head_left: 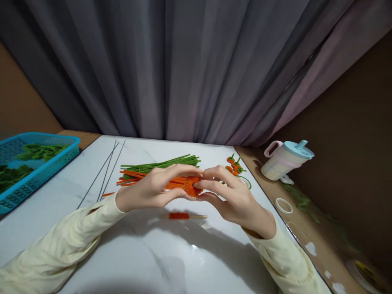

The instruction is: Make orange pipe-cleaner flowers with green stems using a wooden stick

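Between both hands I hold a round, ribbed piece bent from orange pipe cleaners point(192, 187), with a dark hollow in its middle. My left hand point(163, 185) grips its left side, thumb below and fingers above. Fingers of my right hand point(225, 190) press at its right side and into the hollow. Behind my hands lie bundles of green pipe cleaners point(162, 164) and orange pipe cleaners point(130, 176), partly hidden by my left hand. Nearer me, a thin wooden stick point(199, 217) with an orange wrapped middle rests on the white tabletop point(147, 253).
Small orange fruit shapes with green tops point(235, 166) lie at the back right, near a green-edged tape roll point(246, 182). Thin dark wires point(105, 171) lie left. A blue basket point(58, 157) holds green leafy pieces. A lidded cup point(283, 161) and white ring point(283, 206) stand right.
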Demonstrator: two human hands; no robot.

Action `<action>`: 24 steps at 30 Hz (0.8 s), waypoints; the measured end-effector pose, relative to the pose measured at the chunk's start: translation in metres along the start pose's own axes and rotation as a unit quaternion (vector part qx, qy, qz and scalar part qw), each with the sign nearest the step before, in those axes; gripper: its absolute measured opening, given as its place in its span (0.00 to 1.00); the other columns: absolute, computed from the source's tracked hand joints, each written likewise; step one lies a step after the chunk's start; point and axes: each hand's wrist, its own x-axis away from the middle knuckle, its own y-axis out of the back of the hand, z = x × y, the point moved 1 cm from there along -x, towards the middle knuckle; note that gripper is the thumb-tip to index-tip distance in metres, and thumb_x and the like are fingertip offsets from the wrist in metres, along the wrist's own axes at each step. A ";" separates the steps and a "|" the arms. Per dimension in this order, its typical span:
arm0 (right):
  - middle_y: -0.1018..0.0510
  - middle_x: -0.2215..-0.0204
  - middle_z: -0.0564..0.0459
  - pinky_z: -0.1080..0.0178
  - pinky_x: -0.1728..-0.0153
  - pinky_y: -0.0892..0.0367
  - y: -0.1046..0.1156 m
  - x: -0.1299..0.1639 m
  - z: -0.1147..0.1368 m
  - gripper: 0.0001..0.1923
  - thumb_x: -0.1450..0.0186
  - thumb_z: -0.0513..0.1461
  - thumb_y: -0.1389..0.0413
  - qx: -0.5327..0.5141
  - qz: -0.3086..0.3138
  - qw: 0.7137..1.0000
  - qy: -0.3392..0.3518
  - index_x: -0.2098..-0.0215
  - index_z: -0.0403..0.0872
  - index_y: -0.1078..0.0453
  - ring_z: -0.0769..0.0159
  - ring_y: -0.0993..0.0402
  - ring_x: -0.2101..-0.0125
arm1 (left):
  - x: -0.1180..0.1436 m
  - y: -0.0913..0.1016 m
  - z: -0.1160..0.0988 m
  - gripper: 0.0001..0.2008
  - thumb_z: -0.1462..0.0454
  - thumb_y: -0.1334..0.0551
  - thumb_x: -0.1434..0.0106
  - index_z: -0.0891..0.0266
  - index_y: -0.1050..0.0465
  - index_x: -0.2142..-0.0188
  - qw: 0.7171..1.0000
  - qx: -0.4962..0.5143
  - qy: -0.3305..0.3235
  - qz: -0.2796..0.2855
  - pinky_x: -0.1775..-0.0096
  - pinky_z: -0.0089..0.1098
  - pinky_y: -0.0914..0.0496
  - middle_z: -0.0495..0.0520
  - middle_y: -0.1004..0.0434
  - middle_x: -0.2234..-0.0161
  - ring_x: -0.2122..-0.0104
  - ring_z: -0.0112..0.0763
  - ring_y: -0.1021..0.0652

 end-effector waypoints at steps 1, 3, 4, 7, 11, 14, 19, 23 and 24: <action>0.28 0.64 0.47 0.64 0.68 0.31 0.001 0.001 0.001 0.06 0.35 0.32 0.48 0.005 0.012 1.000 0.002 0.60 0.45 0.34 0.66 0.32 0.65 | 0.000 0.000 0.000 0.22 0.72 0.42 0.39 0.59 0.39 0.46 1.000 0.003 0.000 0.004 0.53 0.29 0.28 0.54 0.27 0.51 0.56 0.31 0.23; 0.28 0.64 0.47 0.64 0.68 0.32 0.002 0.002 0.003 0.07 0.35 0.31 0.49 0.012 0.033 0.999 -0.003 0.59 0.45 0.34 0.66 0.32 0.65 | 0.001 0.000 -0.001 0.22 0.72 0.42 0.39 0.59 0.39 0.46 1.000 0.005 0.000 0.010 0.52 0.30 0.27 0.55 0.27 0.52 0.55 0.32 0.23; 0.28 0.64 0.47 0.63 0.68 0.32 0.002 0.003 0.004 0.07 0.34 0.31 0.50 0.016 0.041 0.999 -0.005 0.59 0.45 0.34 0.66 0.32 0.66 | 0.002 0.000 -0.002 0.21 0.72 0.42 0.39 0.59 0.39 0.46 1.000 0.008 0.001 0.012 0.52 0.31 0.27 0.55 0.26 0.52 0.55 0.33 0.23; 0.27 0.64 0.46 0.63 0.69 0.33 0.002 0.004 0.006 0.09 0.33 0.30 0.53 0.033 0.051 0.998 -0.001 0.59 0.45 0.33 0.65 0.32 0.65 | 0.002 -0.001 -0.003 0.19 0.72 0.42 0.39 0.61 0.37 0.49 0.999 0.031 0.010 0.018 0.52 0.31 0.27 0.55 0.25 0.54 0.56 0.33 0.22; 0.26 0.65 0.45 0.63 0.70 0.33 0.003 0.002 0.008 0.10 0.33 0.29 0.56 0.032 0.038 0.999 0.011 0.60 0.43 0.33 0.64 0.31 0.66 | 0.000 -0.003 -0.004 0.16 0.71 0.40 0.39 0.62 0.36 0.51 0.997 0.073 0.007 0.010 0.55 0.28 0.26 0.54 0.23 0.59 0.61 0.30 0.20; 0.27 0.67 0.45 0.63 0.70 0.33 0.004 0.000 0.009 0.11 0.34 0.28 0.56 0.019 0.027 0.999 0.005 0.60 0.42 0.34 0.64 0.31 0.66 | -0.002 -0.004 -0.003 0.15 0.71 0.39 0.39 0.62 0.36 0.52 0.994 0.103 0.022 -0.001 0.59 0.25 0.25 0.53 0.22 0.59 0.63 0.29 0.20; 0.28 0.65 0.45 0.63 0.68 0.30 0.005 0.000 0.009 0.11 0.34 0.27 0.55 -0.024 0.027 0.999 -0.019 0.58 0.43 0.35 0.64 0.29 0.63 | -0.002 -0.007 -0.004 0.13 0.69 0.39 0.38 0.62 0.35 0.54 0.982 0.176 0.070 -0.004 0.59 0.27 0.25 0.52 0.22 0.61 0.62 0.29 0.20; 0.28 0.61 0.45 0.62 0.64 0.30 0.001 0.002 0.006 0.15 0.34 0.28 0.53 -0.034 -0.001 0.999 -0.022 0.51 0.44 0.38 0.65 0.30 0.61 | -0.001 -0.009 -0.004 0.09 0.67 0.39 0.38 0.62 0.34 0.57 0.968 0.223 0.109 -0.035 0.59 0.27 0.26 0.52 0.23 0.62 0.61 0.29 0.21; 0.28 0.61 0.45 0.62 0.64 0.30 0.000 0.002 0.006 0.16 0.35 0.27 0.52 -0.025 -0.016 0.999 -0.019 0.50 0.44 0.38 0.64 0.31 0.61 | -0.002 -0.010 -0.005 0.08 0.66 0.40 0.37 0.62 0.34 0.58 0.962 0.238 0.126 -0.044 0.59 0.27 0.26 0.51 0.23 0.63 0.62 0.29 0.22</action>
